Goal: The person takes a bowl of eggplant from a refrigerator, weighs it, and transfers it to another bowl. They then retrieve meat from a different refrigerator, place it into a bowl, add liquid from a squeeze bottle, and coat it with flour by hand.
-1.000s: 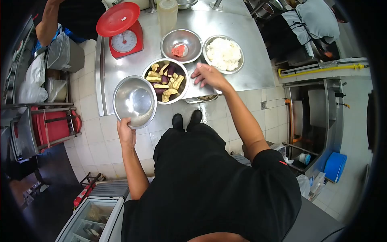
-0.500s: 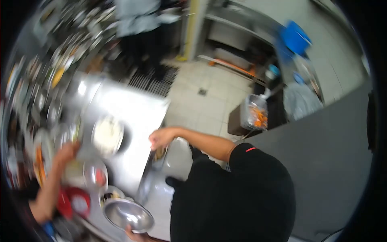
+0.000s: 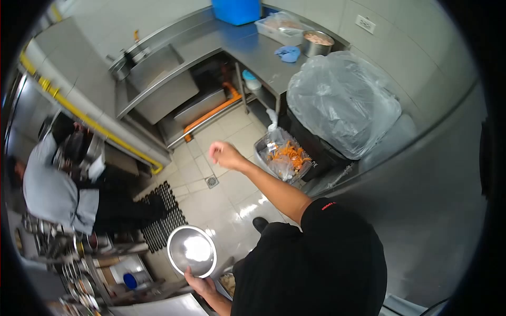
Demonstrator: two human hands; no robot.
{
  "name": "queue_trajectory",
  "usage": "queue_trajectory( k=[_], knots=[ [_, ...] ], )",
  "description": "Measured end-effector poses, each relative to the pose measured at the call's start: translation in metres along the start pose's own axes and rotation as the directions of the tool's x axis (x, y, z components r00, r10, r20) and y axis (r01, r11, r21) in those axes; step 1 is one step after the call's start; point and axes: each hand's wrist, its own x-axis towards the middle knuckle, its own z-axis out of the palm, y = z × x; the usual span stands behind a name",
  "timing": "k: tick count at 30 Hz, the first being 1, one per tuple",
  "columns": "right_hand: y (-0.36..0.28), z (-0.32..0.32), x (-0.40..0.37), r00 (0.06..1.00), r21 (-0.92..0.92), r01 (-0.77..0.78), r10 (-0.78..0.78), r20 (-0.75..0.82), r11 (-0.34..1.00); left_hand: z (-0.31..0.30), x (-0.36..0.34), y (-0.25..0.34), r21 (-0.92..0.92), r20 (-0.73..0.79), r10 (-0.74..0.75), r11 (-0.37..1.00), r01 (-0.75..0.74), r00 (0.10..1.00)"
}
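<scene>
My left hand [image 3: 200, 283] grips the rim of a round metal bowl [image 3: 182, 256], with the thumb on the near edge. The bowl's inside is shiny and no food shows in it. My right hand [image 3: 224, 156] is raised over the tiled floor with its fingers curled in, touching nothing around it; no object shows in it. Beyond it, to the right, stands a lined bin [image 3: 261, 152] with orange scraps [image 3: 290, 156] inside.
A person in a grey top [image 3: 50, 184] bends at the left, beside a black floor mat [image 3: 164, 216]. A steel counter [image 3: 253, 45] bears a blue container [image 3: 237, 10], a plastic tub and a metal pot [image 3: 318, 43]. A large plastic-covered bin [image 3: 342, 100] stands at right.
The view has swung toward the sink corner and bins. The metal worktop with its white-filled bowl and another person's reaching arm have left the view. My left hand still holds the metal bowl.
</scene>
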Motion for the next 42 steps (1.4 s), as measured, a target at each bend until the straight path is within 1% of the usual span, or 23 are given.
queue_trajectory(
  k=[2, 4, 7, 8, 11, 13, 17, 18, 19, 21, 23, 24, 27, 30, 31, 32, 33, 35, 36, 38, 39, 41, 42],
  knots=[
    [-0.008, -0.044, 0.035, 0.983, 0.041, 0.046, -0.038, -0.180, 0.998, 0.044, 0.040, 0.001, 0.038, 0.104, -0.026, 0.999, 0.022, 0.994],
    [-0.014, -0.082, 0.064, 0.870, 0.177, 0.222, -0.113, -0.480, 0.959, 0.080, 0.081, -0.001, 0.092, 0.173, -0.075, 0.994, 0.059, 0.982],
    [-0.040, -0.133, 0.085, 0.727, 0.123, 0.324, -0.164, -0.667, 0.938, 0.129, 0.145, -0.008, 0.156, 0.272, -0.150, 0.982, 0.111, 0.950],
    [-0.029, -0.157, 0.099, 0.683, -0.013, 0.302, -0.226, -0.694, 0.953, 0.150, 0.164, -0.009, 0.218, 0.266, -0.179, 0.968, 0.122, 0.947],
    [-0.051, -0.215, 0.118, 0.697, -0.038, 0.240, -0.199, -0.689, 0.970, 0.193, 0.256, -0.023, 0.290, 0.304, -0.239, 0.945, 0.150, 0.922],
    [-0.052, -0.259, 0.143, 0.606, -0.192, 0.224, -0.291, -0.740, 0.955, 0.220, 0.324, -0.032, 0.386, 0.370, -0.334, 0.904, 0.184, 0.867],
    [-0.085, -0.342, 0.170, 0.435, -0.402, -0.120, -0.316, -0.843, 0.908, 0.340, 0.402, -0.033, 0.411, 0.368, -0.346, 0.893, 0.183, 0.863],
    [-0.080, -0.377, 0.179, 0.374, -0.475, -0.153, -0.394, -0.839, 0.866, 0.373, 0.418, -0.031, 0.449, 0.336, -0.377, 0.870, 0.205, 0.863],
    [-0.072, -0.412, 0.185, 0.329, -0.542, -0.189, -0.467, -0.821, 0.819, 0.402, 0.441, -0.032, 0.452, 0.418, -0.417, 0.866, 0.214, 0.807],
    [-0.086, -0.456, 0.182, 0.360, -0.671, -0.343, -0.568, -0.740, 0.657, 0.449, 0.494, -0.030, 0.494, 0.578, -0.367, 0.868, 0.045, 0.729],
    [-0.091, -0.500, 0.179, 0.343, -0.607, -0.567, -0.510, -0.789, 0.558, 0.511, 0.533, -0.017, 0.669, 0.488, -0.400, 0.742, -0.038, 0.776],
    [-0.095, -0.510, 0.180, 0.323, -0.591, -0.574, -0.507, -0.799, 0.566, 0.543, 0.542, -0.016, 0.527, 0.574, -0.324, 0.849, -0.035, 0.752],
    [-0.108, -0.542, 0.184, 0.306, -0.520, -0.689, -0.447, -0.840, 0.505, 0.623, 0.596, 0.001, 0.513, 0.635, -0.268, 0.848, -0.136, 0.724],
    [-0.102, -0.595, 0.195, 0.357, -0.507, -0.779, -0.405, -0.842, 0.367, 0.696, 0.633, 0.022, 0.458, 0.711, 0.022, 0.745, -0.486, 0.703],
    [-0.096, -0.622, 0.200, 0.445, -0.550, -0.792, -0.365, -0.817, 0.264, 0.717, 0.631, 0.031, 0.416, 0.737, 0.081, 0.728, -0.545, 0.671],
    [-0.084, -0.641, 0.204, 0.528, -0.591, -0.789, -0.303, -0.793, 0.170, 0.732, 0.621, 0.049, 0.503, 0.700, 0.047, 0.676, -0.538, 0.713],
    [-0.080, -0.660, 0.206, 0.520, -0.582, -0.794, -0.298, -0.800, 0.175, 0.754, 0.614, 0.057, 0.571, 0.666, 0.027, 0.624, -0.533, 0.746],
    [-0.073, -0.692, 0.215, 0.615, -0.635, -0.772, -0.209, -0.760, 0.037, 0.777, 0.643, 0.060, 0.401, 0.689, 0.088, 0.780, -0.480, 0.719],
    [-0.078, -0.691, 0.220, 0.607, -0.627, -0.777, -0.201, -0.769, 0.050, 0.784, 0.655, 0.065, 0.471, 0.660, 0.090, 0.725, -0.503, 0.746],
    [-0.117, -0.681, 0.233, 0.557, -0.549, -0.830, 0.166, -0.814, 0.093, 0.803, 0.649, 0.060, 0.429, 0.646, 0.103, 0.770, -0.472, 0.756],
    [-0.102, -0.698, 0.232, 0.552, -0.544, -0.834, 0.166, -0.817, 0.090, 0.812, 0.651, 0.054, 0.407, 0.658, 0.120, 0.775, -0.484, 0.744],
    [-0.050, -0.730, 0.224, 0.760, -0.755, -0.649, -0.121, -0.638, -0.097, 0.831, 0.642, 0.034, 0.450, 0.646, 0.043, 0.784, -0.426, 0.762],
    [-0.043, -0.732, 0.229, 0.682, -0.682, -0.731, 0.015, -0.731, 0.015, 0.836, 0.637, 0.024, 0.495, 0.628, -0.028, 0.786, -0.371, 0.778]
  ],
)
